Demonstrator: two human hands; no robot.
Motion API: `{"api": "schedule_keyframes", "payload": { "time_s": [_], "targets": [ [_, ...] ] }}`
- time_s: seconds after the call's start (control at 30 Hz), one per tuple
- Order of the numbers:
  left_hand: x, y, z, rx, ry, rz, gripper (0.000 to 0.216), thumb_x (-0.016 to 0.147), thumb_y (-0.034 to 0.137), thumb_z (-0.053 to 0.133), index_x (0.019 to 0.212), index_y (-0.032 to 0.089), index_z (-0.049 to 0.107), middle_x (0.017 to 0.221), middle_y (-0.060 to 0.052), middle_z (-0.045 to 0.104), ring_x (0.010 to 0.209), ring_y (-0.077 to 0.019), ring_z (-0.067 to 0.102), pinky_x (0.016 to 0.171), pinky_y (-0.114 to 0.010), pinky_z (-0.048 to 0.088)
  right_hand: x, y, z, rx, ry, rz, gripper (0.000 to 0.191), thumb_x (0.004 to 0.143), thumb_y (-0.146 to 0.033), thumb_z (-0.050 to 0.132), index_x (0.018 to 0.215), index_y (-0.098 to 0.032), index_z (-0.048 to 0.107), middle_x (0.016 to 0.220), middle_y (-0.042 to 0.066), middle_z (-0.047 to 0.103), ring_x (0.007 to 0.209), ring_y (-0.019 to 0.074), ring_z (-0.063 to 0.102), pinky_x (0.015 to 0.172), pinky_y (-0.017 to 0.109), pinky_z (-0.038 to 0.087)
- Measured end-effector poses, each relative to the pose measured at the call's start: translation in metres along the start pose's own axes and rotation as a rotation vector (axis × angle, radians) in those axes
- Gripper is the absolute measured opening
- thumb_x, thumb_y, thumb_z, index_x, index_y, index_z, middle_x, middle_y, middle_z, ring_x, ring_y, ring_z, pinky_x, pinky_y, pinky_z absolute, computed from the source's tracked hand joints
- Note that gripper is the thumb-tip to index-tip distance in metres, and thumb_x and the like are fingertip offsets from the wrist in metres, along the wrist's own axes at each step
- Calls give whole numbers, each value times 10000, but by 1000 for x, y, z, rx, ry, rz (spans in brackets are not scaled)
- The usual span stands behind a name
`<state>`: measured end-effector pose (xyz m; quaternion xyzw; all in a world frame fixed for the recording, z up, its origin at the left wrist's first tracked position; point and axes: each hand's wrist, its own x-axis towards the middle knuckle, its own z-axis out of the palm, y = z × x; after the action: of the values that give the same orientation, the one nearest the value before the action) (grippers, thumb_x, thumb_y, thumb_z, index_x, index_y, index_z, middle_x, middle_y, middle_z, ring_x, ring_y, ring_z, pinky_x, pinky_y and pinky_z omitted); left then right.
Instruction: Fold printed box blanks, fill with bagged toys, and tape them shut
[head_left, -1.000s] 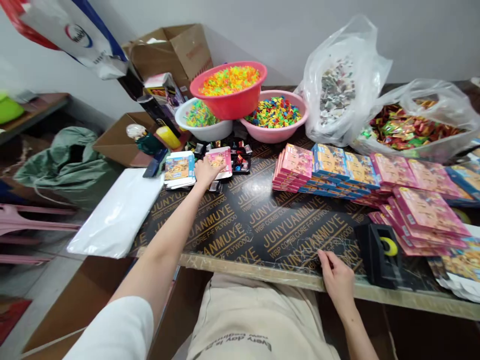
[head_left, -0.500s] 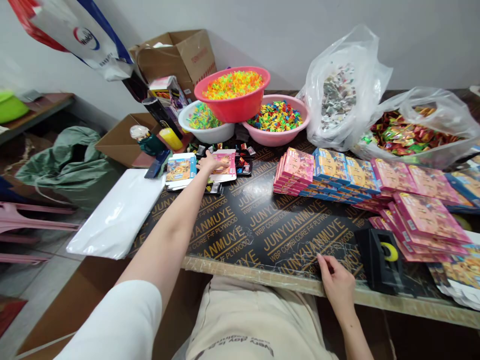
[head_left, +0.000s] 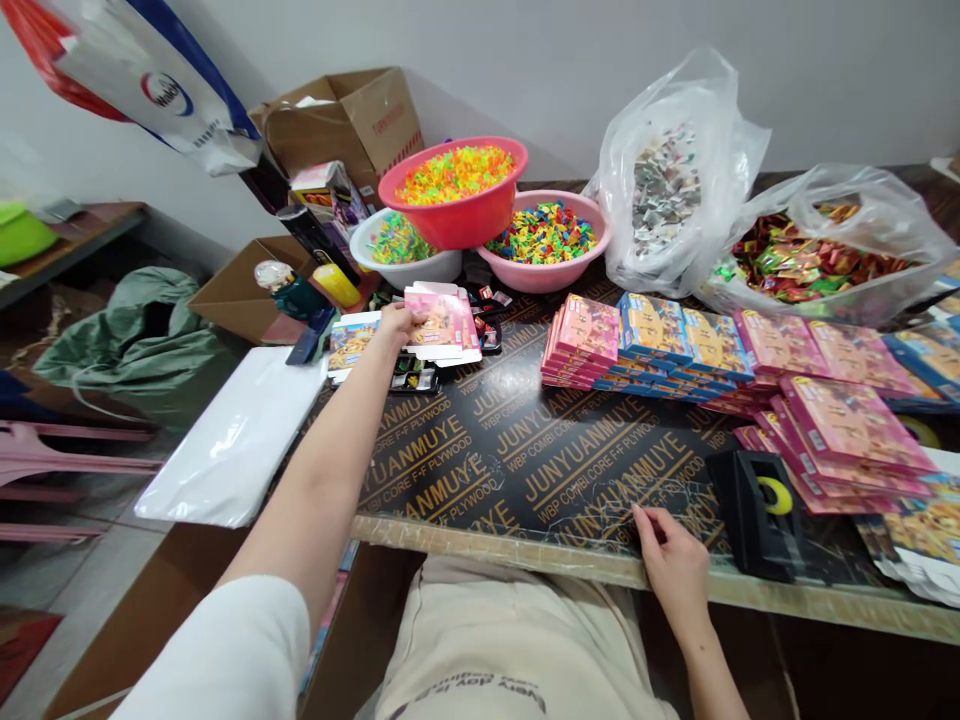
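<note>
My left hand (head_left: pixel 397 322) reaches to the far left of the table, its fingers closed on the left edge of a pink printed box (head_left: pixel 439 318). The box looks flat, with white flaps showing, and is raised slightly above black trays (head_left: pixel 415 376) of small wrapped pieces. Just left of that hand lies a blue printed box (head_left: pixel 351 342), partly covered by my wrist. My right hand (head_left: pixel 675 565) rests at the table's front edge, fingers loosely curled in and nothing visible in them. Nearest to it, on its right, stands a black tape dispenser (head_left: pixel 754 515) with a yellow core.
Stacked pink boxes (head_left: pixel 585 330) and blue boxes (head_left: pixel 656 325) run along the right side. Behind stand a red basin (head_left: pixel 457 218), a pink basin (head_left: pixel 544 270), a white basin (head_left: pixel 409 268) and clear bags (head_left: pixel 615 220) of small pieces. A white packet (head_left: pixel 232 440) overhangs the left edge.
My left hand has closed on the pink box and lifted it a little, drawing it slightly toward me. My right hand stays in place.
</note>
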<state>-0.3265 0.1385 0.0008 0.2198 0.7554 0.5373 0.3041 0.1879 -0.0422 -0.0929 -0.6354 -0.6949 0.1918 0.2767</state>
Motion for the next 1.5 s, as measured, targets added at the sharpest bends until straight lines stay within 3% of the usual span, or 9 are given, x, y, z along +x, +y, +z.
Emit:
{"api": "schedule_keyframes", "payload": {
  "time_s": [0.33, 0.53, 0.67, 0.8, 0.9, 1.07, 1.27, 1.4, 1.5],
  "targets": [
    [-112, -62, 33, 64, -192, 19, 413, 460, 92, 849, 724, 171, 542, 671, -1, 645, 692, -218, 653, 684, -367, 547, 11, -35, 10, 211, -101, -39, 470, 916, -584, 517, 712, -199, 691, 565, 9, 638, 496, 152, 562, 549, 271, 435],
    [-154, -60, 32, 140, -233, 169, 321, 518, 203, 815, 699, 187, 551, 741, 7, 636, 838, -208, 621, 752, -304, 494, 31, -82, 18, 296, -96, -269, 263, 933, -413, 581, 879, -200, 724, 837, 64, 695, 654, 165, 605, 634, 307, 508],
    [-223, -50, 17, 72, -598, 342, 256, 667, 293, 748, 855, 166, 628, 826, -8, 677, 747, -163, 605, 694, -274, 482, 51, -119, 16, 400, -45, -388, 342, 853, -356, 706, 1175, -244, 675, 1149, 103, 622, 770, 175, 604, 680, 340, 554],
    [-281, -57, 9, 106, -677, 519, 163, 767, 278, 693, 712, 171, 584, 651, 31, 570, 615, -111, 503, 614, -236, 409, 60, -149, 16, 460, -72, -427, 243, 797, -321, 767, 990, -232, 649, 985, 46, 582, 706, 151, 535, 646, 317, 518],
    [-290, -70, 10, -183, -742, 420, 202, 707, 281, 766, 807, 187, 617, 946, -33, 681, 889, -176, 632, 817, -290, 482, 58, -155, 12, 498, -126, -410, 234, 797, -292, 763, 774, -223, 541, 826, -9, 549, 611, 116, 458, 572, 273, 440],
    [-291, -91, 21, -550, -1287, -47, 819, 611, 394, 834, 1368, 274, 545, 1456, -94, 541, 1347, -326, 507, 1095, -452, 416, 56, -145, 0, 668, -343, -349, 269, 794, -370, 777, 848, -237, 550, 708, -53, 553, 569, 107, 503, 562, 254, 447],
    [-301, -88, 28, -494, -1100, -143, 615, 611, 371, 823, 1176, 171, 689, 1177, -114, 720, 1115, -323, 661, 981, -432, 518, 58, -118, -2, 907, -286, -149, 875, 557, -514, 916, 1324, -285, 561, 1306, 94, 636, 977, 215, 679, 785, 329, 568],
    [-297, -90, 32, -392, -1036, -194, 433, 667, 390, 805, 1023, 152, 736, 905, -84, 768, 841, -254, 712, 811, -380, 577, 51, -105, 2, 970, -553, 23, 488, 649, -511, 858, 1028, -220, 760, 966, 57, 779, 870, 239, 727, 791, 379, 594],
    [-297, -92, 40, -288, -909, -77, 335, 641, 372, 842, 881, 154, 760, 834, -54, 768, 802, -226, 695, 816, -355, 573, 39, -97, 6, 946, -375, 123, 257, 691, -422, 840, 823, -208, 787, 810, 27, 783, 724, 209, 716, 731, 361, 594]
  ]
}}
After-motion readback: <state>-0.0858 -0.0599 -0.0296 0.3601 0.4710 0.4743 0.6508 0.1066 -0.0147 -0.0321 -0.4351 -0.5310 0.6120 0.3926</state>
